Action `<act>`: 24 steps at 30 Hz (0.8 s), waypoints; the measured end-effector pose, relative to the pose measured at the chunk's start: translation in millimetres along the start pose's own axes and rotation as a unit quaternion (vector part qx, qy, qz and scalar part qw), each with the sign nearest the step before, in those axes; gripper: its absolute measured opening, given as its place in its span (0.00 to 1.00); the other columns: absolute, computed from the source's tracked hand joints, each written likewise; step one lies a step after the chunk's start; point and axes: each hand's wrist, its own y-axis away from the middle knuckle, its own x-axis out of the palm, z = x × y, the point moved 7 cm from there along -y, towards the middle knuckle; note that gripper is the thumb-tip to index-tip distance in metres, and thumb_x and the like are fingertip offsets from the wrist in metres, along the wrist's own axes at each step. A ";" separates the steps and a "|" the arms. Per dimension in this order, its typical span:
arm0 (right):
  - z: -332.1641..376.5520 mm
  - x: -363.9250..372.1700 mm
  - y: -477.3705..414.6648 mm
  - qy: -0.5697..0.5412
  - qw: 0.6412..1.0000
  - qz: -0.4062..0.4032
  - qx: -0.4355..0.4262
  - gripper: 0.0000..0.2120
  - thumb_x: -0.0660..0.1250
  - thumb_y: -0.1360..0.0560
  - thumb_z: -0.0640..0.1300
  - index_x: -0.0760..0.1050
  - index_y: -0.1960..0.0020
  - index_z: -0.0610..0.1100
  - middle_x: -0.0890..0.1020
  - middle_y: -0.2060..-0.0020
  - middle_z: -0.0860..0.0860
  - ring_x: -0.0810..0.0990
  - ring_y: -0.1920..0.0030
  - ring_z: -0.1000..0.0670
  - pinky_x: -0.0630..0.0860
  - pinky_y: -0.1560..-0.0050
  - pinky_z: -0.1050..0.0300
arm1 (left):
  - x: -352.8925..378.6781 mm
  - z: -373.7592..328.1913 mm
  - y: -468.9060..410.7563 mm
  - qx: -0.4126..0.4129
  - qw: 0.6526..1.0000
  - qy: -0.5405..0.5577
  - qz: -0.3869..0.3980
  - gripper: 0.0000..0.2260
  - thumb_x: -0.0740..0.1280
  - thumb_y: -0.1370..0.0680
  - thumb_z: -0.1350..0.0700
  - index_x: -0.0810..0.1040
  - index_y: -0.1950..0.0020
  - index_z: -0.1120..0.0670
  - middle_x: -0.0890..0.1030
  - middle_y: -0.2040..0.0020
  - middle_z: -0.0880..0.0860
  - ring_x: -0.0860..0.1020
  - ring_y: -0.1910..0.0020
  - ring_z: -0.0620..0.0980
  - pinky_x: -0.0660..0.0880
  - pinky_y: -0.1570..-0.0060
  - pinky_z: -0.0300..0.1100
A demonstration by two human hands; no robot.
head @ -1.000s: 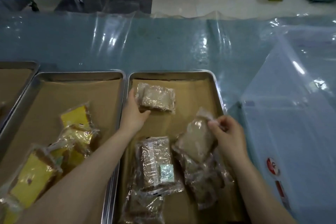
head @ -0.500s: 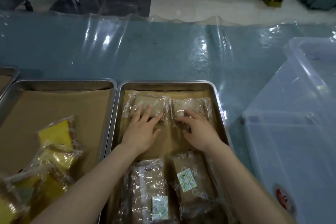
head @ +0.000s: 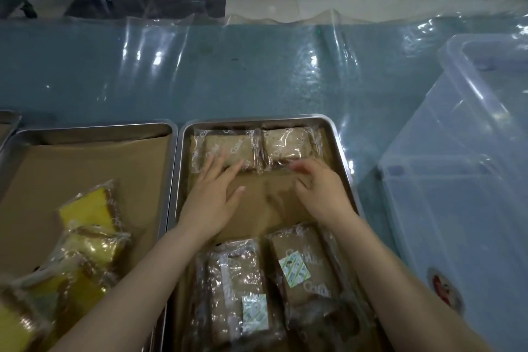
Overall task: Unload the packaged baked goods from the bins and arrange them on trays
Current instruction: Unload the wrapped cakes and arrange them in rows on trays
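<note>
Two brown packs lie side by side at 12 o'clock in the right tray [head: 341, 151]: left pack [head: 225, 148], right pack [head: 288, 144]. The left hand [head: 213, 197] lies flat, grip spread, fingertips on the left pack. The right hand [head: 321, 188], blurred, grip loosely spread, hovers at the right pack's near edge. Yellow packs [head: 88, 226] sit in the tray at 9 o'clock; the bin [head: 468, 180] stands at 3 o'clock.

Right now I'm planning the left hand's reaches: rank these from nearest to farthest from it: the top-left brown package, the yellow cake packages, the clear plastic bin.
1. Top-left brown package: under the left hand's fingertips, at the tray's far end.
2. Yellow cake packages: in the neighbouring tray, to the left.
3. Clear plastic bin: far right, beyond the right hand.
</note>
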 end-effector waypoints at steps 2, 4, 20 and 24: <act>-10.5 -6.3 30.1 -0.018 0.998 0.026 0.056 0.11 0.69 0.27 0.45 0.77 0.45 0.53 0.79 0.51 0.57 0.78 0.50 0.57 0.74 0.52 0.63 | 1.0 3.2 25.9 -0.045 0.994 0.089 0.055 0.19 0.61 0.22 0.45 0.67 0.31 0.39 0.65 0.28 0.43 0.62 0.28 0.45 0.61 0.32 0.44; -22.1 3.2 68.7 -0.053 0.986 0.104 0.119 0.19 0.72 0.29 0.54 0.75 0.40 0.54 0.79 0.49 0.59 0.78 0.50 0.59 0.74 0.54 0.64 | 11.5 0.8 57.2 -0.085 0.975 0.154 0.138 0.18 0.62 0.24 0.40 0.72 0.35 0.39 0.74 0.38 0.39 0.72 0.37 0.41 0.68 0.45 0.35; 9.7 -62.9 147.1 -0.155 0.956 -0.209 0.135 0.26 0.79 0.35 0.39 0.71 0.48 0.60 0.73 0.50 0.60 0.75 0.53 0.65 0.74 0.53 0.71 | -44.7 -15.5 136.9 -0.134 0.948 0.272 -0.098 0.17 0.72 0.27 0.56 0.76 0.40 0.46 0.79 0.58 0.45 0.78 0.57 0.40 0.76 0.55 0.36; 43.7 -79.5 129.2 -0.103 0.954 -0.282 0.024 0.26 0.78 0.35 0.37 0.70 0.47 0.57 0.67 0.45 0.53 0.68 0.54 0.66 0.59 0.53 0.85 | -73.6 -8.6 130.2 -0.126 0.897 0.367 -0.210 0.10 0.70 0.26 0.53 0.79 0.49 0.38 0.82 0.56 0.45 0.80 0.58 0.38 0.75 0.65 0.31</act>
